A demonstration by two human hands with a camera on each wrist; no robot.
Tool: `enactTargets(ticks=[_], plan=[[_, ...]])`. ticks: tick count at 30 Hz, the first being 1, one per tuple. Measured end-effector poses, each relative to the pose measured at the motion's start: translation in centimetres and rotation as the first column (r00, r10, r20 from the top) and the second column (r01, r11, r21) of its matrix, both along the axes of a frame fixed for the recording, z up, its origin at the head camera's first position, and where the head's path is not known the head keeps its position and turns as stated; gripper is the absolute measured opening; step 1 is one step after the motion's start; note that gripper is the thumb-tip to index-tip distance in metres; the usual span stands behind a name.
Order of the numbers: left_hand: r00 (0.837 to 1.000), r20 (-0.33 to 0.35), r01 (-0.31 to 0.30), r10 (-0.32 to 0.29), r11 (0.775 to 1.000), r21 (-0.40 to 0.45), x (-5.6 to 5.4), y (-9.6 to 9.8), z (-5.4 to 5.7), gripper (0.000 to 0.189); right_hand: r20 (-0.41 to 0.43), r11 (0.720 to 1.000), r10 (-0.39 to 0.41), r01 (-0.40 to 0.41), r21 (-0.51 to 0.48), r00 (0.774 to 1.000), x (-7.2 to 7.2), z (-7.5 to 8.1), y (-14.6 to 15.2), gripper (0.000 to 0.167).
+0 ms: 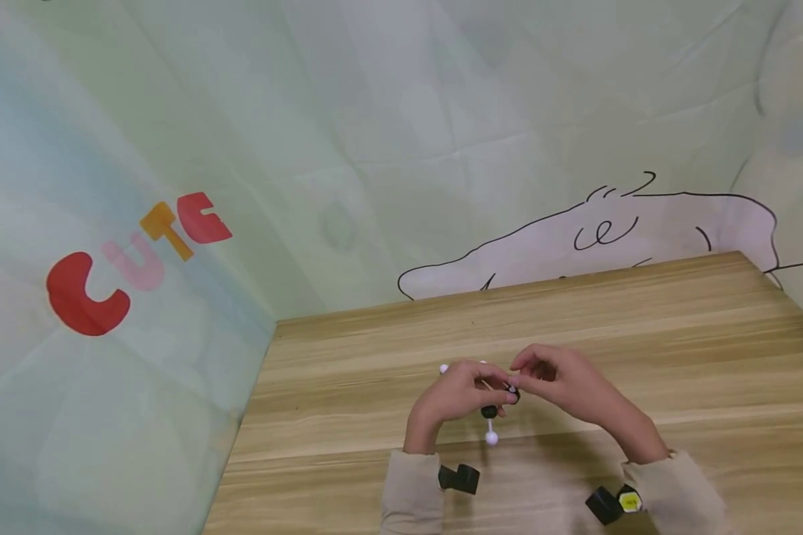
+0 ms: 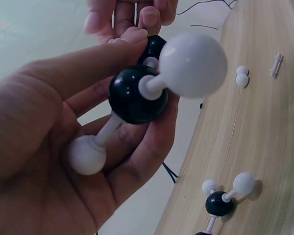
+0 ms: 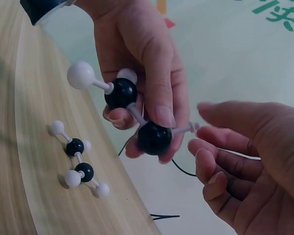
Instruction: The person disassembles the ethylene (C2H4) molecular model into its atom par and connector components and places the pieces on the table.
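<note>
My left hand [image 1: 451,394] holds a ball-and-stick molecular model between its thumb and fingers. Two black balls joined by a white link make up its middle, and the outer black ball [image 3: 154,138] lies under my left thumb. The inner black ball [image 2: 138,94] carries two white balls, one of them large and close in the left wrist view [image 2: 192,65]. From the outer ball a short white connector [image 3: 183,129] sticks out toward my right hand [image 1: 569,383]. The right thumb and index fingertip stand slightly apart, right at the connector's free end.
A similar model [image 3: 75,148] with black and white balls lies on the wooden table [image 1: 348,357]. Farther along the tabletop are two white balls [image 2: 242,77] side by side and loose white connectors [image 2: 276,66]. A printed cloth backdrop [image 1: 348,148] hangs behind the table.
</note>
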State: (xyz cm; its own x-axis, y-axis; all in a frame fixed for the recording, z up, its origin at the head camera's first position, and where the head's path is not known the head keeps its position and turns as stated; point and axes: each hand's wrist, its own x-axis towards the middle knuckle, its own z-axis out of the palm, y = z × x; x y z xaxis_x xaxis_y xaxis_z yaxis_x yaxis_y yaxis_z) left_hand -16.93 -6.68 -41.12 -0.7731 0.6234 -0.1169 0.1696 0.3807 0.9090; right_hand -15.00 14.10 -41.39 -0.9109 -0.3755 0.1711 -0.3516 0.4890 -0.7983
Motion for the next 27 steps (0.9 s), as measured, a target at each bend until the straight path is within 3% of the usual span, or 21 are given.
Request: enactTargets(ticks=[5, 21, 27], plan=[[1.0, 0.026, 0.006, -0.007, 1.0, 0.009, 0.03, -0.06, -0.16, 0.014, -0.01, 1.0, 0.028, -0.028, -0.007, 1.0, 0.12, -0.35, -0.63, 0.005], [1.0, -0.006, 0.029, -0.029, 0.999, -0.03, -0.12, 0.02, -0.31, 0.012, -0.018, 0.998, 0.065, -0.065, 0.002, 0.998, 0.17, -0.26, -1.09, 0.005], [0.996, 0.04, 0.085, -0.085, 0.996, -0.013, -0.18, -0.33, -0.27, 0.012, 0.008, 0.997, 0.073, -0.073, -0.037, 0.997, 0.22, -0.35, -1.08, 0.005]])
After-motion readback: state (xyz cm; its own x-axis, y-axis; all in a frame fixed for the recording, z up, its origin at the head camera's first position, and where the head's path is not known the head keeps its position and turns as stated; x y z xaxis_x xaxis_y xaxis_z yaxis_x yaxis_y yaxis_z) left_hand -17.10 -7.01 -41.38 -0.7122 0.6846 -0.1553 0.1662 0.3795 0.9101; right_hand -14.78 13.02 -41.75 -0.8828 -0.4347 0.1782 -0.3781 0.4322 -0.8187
